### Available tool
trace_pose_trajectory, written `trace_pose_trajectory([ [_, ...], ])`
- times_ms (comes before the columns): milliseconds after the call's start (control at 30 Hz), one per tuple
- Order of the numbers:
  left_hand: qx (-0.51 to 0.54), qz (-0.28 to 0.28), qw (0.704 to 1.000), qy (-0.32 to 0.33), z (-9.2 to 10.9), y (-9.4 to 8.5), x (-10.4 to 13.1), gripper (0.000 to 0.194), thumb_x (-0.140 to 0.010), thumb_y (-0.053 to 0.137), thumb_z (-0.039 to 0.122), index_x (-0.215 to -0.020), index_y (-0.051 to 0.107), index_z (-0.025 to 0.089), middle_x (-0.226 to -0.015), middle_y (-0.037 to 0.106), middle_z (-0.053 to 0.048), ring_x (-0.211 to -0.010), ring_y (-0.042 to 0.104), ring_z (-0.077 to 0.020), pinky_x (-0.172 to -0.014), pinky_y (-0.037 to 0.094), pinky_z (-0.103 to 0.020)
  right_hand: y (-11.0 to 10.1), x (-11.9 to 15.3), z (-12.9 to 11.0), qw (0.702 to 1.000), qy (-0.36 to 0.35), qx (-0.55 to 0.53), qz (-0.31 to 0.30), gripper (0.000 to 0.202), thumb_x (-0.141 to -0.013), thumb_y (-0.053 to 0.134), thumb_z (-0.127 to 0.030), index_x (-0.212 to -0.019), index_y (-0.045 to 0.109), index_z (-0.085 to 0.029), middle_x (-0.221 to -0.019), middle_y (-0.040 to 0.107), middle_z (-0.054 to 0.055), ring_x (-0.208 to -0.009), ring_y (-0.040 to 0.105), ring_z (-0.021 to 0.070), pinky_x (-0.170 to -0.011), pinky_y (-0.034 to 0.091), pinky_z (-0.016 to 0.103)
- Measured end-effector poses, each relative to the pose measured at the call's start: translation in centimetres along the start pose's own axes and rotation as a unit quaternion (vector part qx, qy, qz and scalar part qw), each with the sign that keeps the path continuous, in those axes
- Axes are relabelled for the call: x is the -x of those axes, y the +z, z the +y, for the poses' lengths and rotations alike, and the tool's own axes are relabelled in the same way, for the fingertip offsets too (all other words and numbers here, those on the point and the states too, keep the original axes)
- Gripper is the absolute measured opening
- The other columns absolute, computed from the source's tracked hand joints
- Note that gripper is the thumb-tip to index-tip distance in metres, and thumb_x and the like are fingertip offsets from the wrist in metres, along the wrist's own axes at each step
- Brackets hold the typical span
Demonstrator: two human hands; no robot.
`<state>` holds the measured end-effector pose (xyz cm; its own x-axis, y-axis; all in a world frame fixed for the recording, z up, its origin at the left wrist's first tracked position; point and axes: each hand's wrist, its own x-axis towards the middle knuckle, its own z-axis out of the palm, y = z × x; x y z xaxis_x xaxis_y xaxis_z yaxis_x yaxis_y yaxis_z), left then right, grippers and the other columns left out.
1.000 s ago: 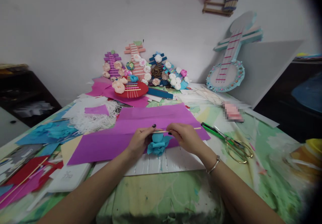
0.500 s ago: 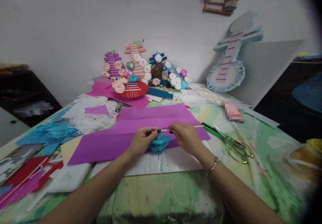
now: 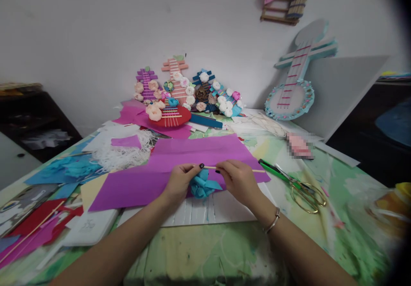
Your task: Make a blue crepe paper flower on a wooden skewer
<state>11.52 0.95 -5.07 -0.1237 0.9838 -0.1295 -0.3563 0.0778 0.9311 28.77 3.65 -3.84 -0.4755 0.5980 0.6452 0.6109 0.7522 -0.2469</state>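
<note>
The left hand (image 3: pixel 181 183) is pinching the stick (image 3: pixel 210 167), the blue flower (image 3: pixel 201 186) is sitting just below, the right hand (image 3: pixel 240 181) is gripping the stick farther along; light pinches should be sparing the petals (image 3: pixel 213 185). A phone (image 3: pixel 24 204) is lying left, purple paper (image 3: pixel 138 187) underneath, scissors (image 3: pixel 293 181) possibly crowding the stick's right end.

A thin stick (image 3: pixel 209 167) is held by the left fingers (image 3: pixel 194 172) and right fingers (image 3: pixel 225 169), beside a blue paper flower (image 3: pixel 202 186).

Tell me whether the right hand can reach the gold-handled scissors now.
Probably yes: the scissors lie to the right of the right hand, nothing visibly blocking the way, though it holds the thin stick and might need freeing.
</note>
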Motion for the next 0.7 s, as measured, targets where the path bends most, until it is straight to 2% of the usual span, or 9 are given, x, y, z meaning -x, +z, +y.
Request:
trace_pose_trajectory([
  [100,0.032,0.013,0.999,-0.007,-0.1,0.5,0.3,0.029,-0.058,0.076,0.034,-0.058,0.06,0.011,-0.043,0.052,0.004,-0.035,0.042,-0.0049,-0.035,0.038,-0.018,-0.2,0.1,-0.6,0.999,0.006,0.029,-0.016,0.019,-0.088,0.046,-0.021,-0.086,0.065,-0.017,-0.074,0.064,0.007,-0.071,0.057,0.016,-0.062,0.039,0.025],
  [267,0.025,0.004,1.0,-0.015,0.0,0.6,0.6,0.027,-0.06,0.074,0.035,-0.062,0.063,0.01,-0.045,0.054,0.003,-0.035,0.045,-0.0061,-0.035,0.039,-0.018,-0.7,0.2,-1.3,0.995,0.021,0.086,-0.037,0.022,-0.089,0.044,-0.023,-0.082,0.065,-0.018,-0.071,0.061,0.006,-0.067,0.054,0.016,-0.058,0.032,0.027],
  [533,-0.023,-0.026,0.999,0.026,-0.4,-0.4,0.0,0.02,-0.059,0.076,0.027,-0.071,0.071,0.012,-0.058,0.067,-0.002,-0.047,0.057,-0.0091,-0.047,0.045,-0.019,-1.1,-0.1,-1.2,0.997,0.027,0.056,-0.035,0.019,-0.086,0.046,-0.019,-0.08,0.064,-0.016,-0.072,0.06,0.007,-0.072,0.052,0.0176,-0.065,0.035,0.028],
  [700,-0.039,-0.046,0.996,0.06,-0.1,-0.6,-0.2,0.024,-0.058,0.077,0.027,-0.076,0.073,0.012,-0.064,0.07,-0.004,-0.051,0.06,-0.011,-0.049,0.048,-0.021,-1.3,-0.1,-1.3,0.998,0.032,0.035,-0.035,0.018,-0.086,0.046,-0.019,-0.083,0.063,-0.016,-0.073,0.06,0.007,-0.072,0.052,0.0174,-0.065,0.036,0.028],
])
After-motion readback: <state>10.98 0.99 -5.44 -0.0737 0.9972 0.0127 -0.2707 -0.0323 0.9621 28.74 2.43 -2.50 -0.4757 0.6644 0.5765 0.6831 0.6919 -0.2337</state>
